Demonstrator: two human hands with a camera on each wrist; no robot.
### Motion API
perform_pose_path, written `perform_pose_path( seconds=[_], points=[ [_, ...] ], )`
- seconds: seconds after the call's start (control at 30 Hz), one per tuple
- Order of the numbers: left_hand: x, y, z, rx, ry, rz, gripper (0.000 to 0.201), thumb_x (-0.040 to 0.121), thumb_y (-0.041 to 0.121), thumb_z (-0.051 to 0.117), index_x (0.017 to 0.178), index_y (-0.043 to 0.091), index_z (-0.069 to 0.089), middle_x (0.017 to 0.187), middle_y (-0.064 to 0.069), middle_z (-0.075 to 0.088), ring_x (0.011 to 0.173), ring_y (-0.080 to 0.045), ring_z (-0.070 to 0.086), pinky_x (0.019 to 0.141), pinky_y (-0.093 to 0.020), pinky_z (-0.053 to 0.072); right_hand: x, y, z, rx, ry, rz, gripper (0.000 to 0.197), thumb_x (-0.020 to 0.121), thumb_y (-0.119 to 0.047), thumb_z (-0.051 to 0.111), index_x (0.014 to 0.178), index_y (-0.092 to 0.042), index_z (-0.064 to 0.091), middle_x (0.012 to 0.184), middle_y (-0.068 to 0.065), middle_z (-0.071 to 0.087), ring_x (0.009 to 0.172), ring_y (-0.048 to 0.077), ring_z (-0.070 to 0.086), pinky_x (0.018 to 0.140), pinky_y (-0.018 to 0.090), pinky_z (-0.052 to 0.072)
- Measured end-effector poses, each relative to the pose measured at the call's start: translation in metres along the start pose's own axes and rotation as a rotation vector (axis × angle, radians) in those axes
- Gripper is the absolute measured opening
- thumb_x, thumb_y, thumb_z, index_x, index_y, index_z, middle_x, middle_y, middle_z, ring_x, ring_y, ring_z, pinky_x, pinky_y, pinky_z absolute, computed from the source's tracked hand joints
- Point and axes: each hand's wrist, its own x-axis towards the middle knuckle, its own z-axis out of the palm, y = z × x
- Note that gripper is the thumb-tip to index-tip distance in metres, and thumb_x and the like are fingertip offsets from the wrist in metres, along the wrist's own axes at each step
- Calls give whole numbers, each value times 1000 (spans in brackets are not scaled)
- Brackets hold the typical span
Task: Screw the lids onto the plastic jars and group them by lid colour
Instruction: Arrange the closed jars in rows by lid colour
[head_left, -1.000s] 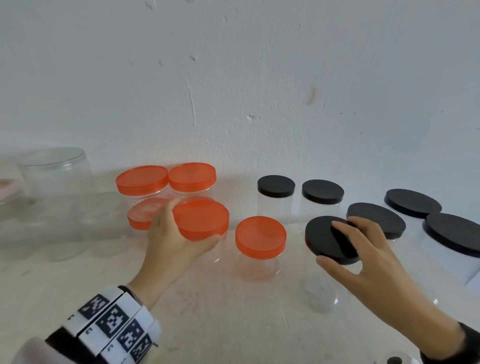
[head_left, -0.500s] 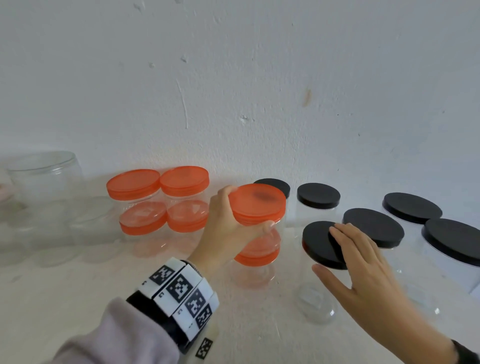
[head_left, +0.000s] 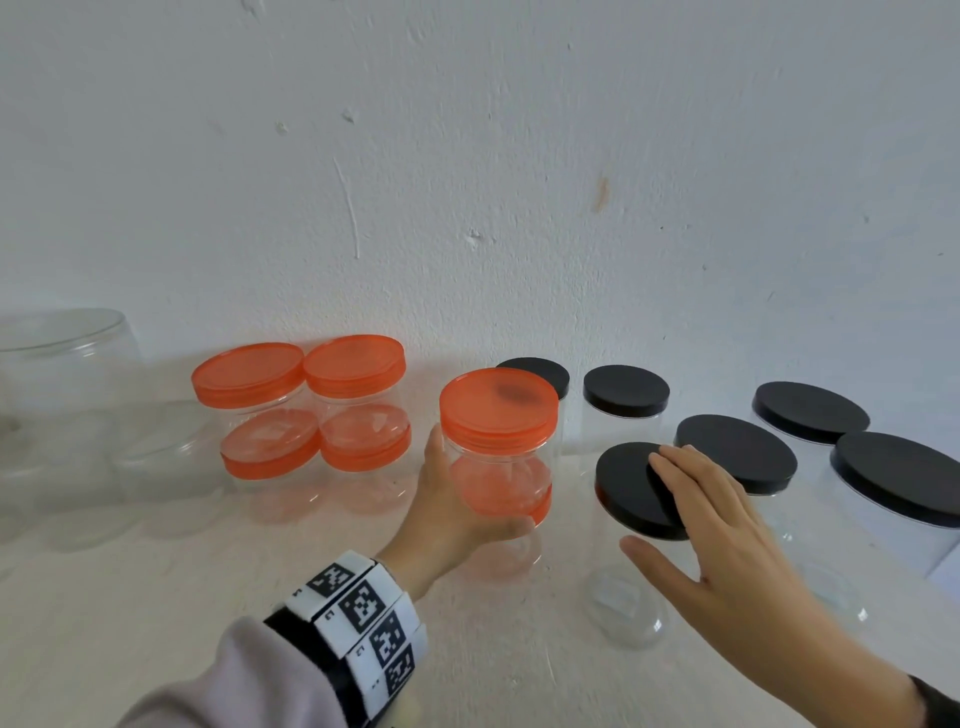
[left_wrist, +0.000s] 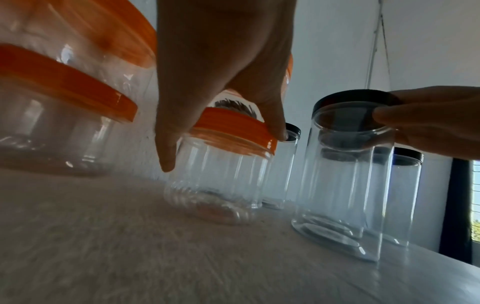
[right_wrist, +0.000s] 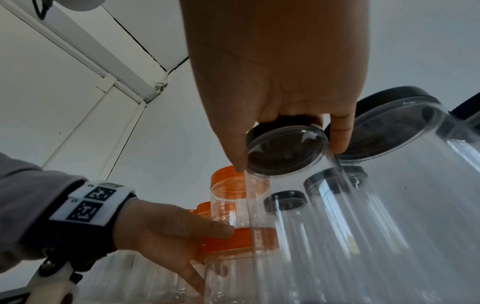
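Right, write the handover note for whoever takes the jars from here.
Left hand: grips an orange-lidded jar, stacked on another orange jar.
Right hand: fingers hold the lid of the near black-lidded jar.
Done: two orange stacks stand at the left by the wall; five more black-lidded jars sit at the right.
Left: move the third orange stack over to the others. Whether the near black lid is tight cannot be told. Clear lidless jars wait at far left.

Worktop (head_left: 156, 597): pale, rough surface set against a white wall.
Left: lidless clear jars (head_left: 62, 374).
Middle: stacked orange-lidded jars (head_left: 291, 431).
Right: black-lidded jars (head_left: 626, 410).
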Motion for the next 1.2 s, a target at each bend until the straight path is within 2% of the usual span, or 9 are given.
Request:
perform_pose_path(
  seconds=[0.07,0.17,0.27,0.3,0.4,0.47,0.73,1.03,1.2],
  points=[
    [3,-6,3,-53,-27,-22,136,48,27,96,150,24,6,140,6,43,131,-17,42,109,-48,38,0,0,-1,-13,-14,7,88,75,-68,25,152,-25,16,155,-17,11,142,-4,-4,109,12,0],
    [6,-8,5,-64,-18,9,126,48,27,97,147,27,19,133,8,50,124,-13,49,105,-43,43,1,-1,-2,-26,-25,4,90,74,-69,21,152,-26,13,154,-19,8,132,-14,-12,105,7,-4],
    [5,-11,2,-16,50,72,100,49,30,96,125,53,36,120,24,56,111,2,55,88,-17,49,2,-1,-3,-25,-27,2,90,74,-70,21,152,-26,12,149,-25,7,129,-16,-15,103,5,-7],
    [5,-13,-1,-22,79,62,98,49,29,96,124,51,37,120,22,56,112,0,54,89,-19,48,1,-1,-3,-27,-29,-1,90,73,-70,20,152,-26,11,145,-27,5,129,-16,-16,103,4,-8],
    [7,-18,-13,-6,136,-19,110,51,32,95,140,28,30,134,7,48,125,-14,47,105,-43,42,1,-1,-3,-26,-36,3,93,72,-71,17,152,-26,11,149,-25,6,130,-15,-16,108,10,-5],
    [9,-19,-19,48,159,-52,116,53,37,93,145,24,24,141,2,42,131,-18,41,109,-47,37,1,-1,-2,-11,-31,11,94,71,-72,18,152,-24,14,155,-18,8,132,-13,-12,110,13,-2],
    [18,-8,-14,319,303,-168,118,64,48,84,148,4,15,149,-15,27,137,-30,28,112,-44,28,0,0,-1,-3,-10,-18,91,74,-69,23,152,-22,17,155,-17,12,136,-11,-10,109,10,-4],
    [32,-2,5,319,411,-215,107,71,42,81,144,-5,19,146,-21,29,135,-32,29,110,-39,26,0,1,0,-6,7,-44,88,75,-67,23,151,-23,14,154,-18,10,135,-12,-14,106,5,-9],
    [41,1,16,252,484,-284,101,72,36,82,141,-5,22,144,-20,29,133,-33,32,108,-39,30,-1,3,4,45,66,-70,86,76,-64,31,149,-18,27,150,-18,18,141,-5,-1,111,13,1]
  ],
)
